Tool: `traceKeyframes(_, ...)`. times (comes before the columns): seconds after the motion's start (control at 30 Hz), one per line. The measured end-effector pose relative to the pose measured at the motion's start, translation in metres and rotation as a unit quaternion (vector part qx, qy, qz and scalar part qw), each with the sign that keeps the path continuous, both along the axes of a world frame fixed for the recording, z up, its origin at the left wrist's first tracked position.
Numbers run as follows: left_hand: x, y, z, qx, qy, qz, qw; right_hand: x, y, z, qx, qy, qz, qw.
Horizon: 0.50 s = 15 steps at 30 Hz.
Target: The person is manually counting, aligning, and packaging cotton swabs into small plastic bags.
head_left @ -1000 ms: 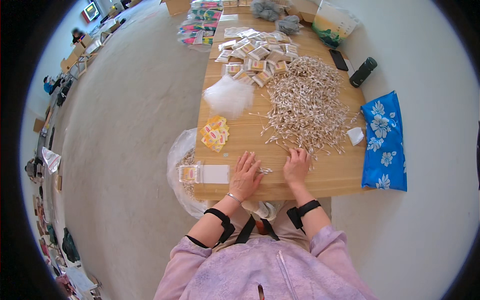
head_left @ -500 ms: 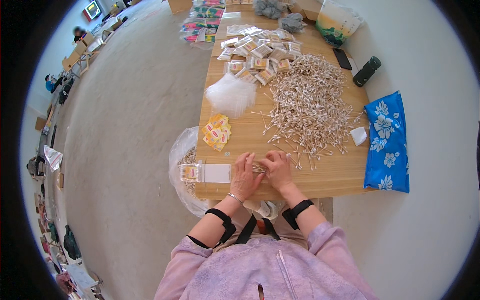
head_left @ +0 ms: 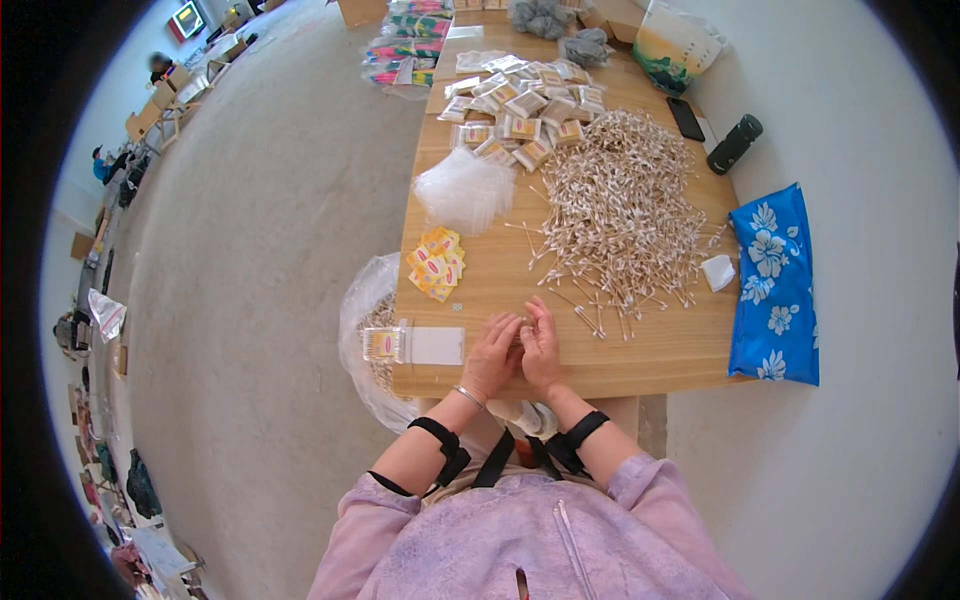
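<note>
My left hand (head_left: 490, 358) and my right hand (head_left: 541, 352) come together at the table's near edge, palms facing. Between them they press a small bundle of cotton swabs, mostly hidden by the fingers. Just left of my left hand lies a white rectangular holder (head_left: 437, 346), with a clear pack of swabs and a yellow label (head_left: 384, 344) at its left end. Beyond my hands spreads a large heap of loose cotton swabs (head_left: 625, 205). Yellow printed cards (head_left: 436, 264) lie at the table's left edge, below a stack of clear plastic sleeves (head_left: 465, 188).
Filled swab packs (head_left: 520, 100) are piled farther back. Along the right side are a blue flowered cushion (head_left: 772, 285), a dark bottle (head_left: 735, 145), a phone (head_left: 685, 118) and a white tissue (head_left: 717, 272). A clear bag of swabs (head_left: 355, 300) hangs beside the left edge.
My right hand has turned more upright, its fingers now pointing away, and has closed in against my left hand. The swabs that showed between the hands are now mostly covered.
</note>
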<state>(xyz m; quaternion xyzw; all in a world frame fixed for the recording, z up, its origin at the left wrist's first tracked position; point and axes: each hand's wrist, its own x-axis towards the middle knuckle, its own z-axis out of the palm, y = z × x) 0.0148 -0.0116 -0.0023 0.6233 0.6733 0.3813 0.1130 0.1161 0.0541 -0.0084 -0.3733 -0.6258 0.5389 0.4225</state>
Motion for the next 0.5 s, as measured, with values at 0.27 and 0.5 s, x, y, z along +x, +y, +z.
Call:
traceKeyframes(0.27,0.020,-0.008,0.027,-0.145,0.172,-0.004,0.974,0.047,0.032,0.030,0.267,-0.422,-0.163,0.851)
traceKeyframes(0.5,0.012,0.010,0.015,-0.154,0.215,-0.051,0.963,0.062,0.040,0.016,0.263,-0.447,-0.205,0.830)
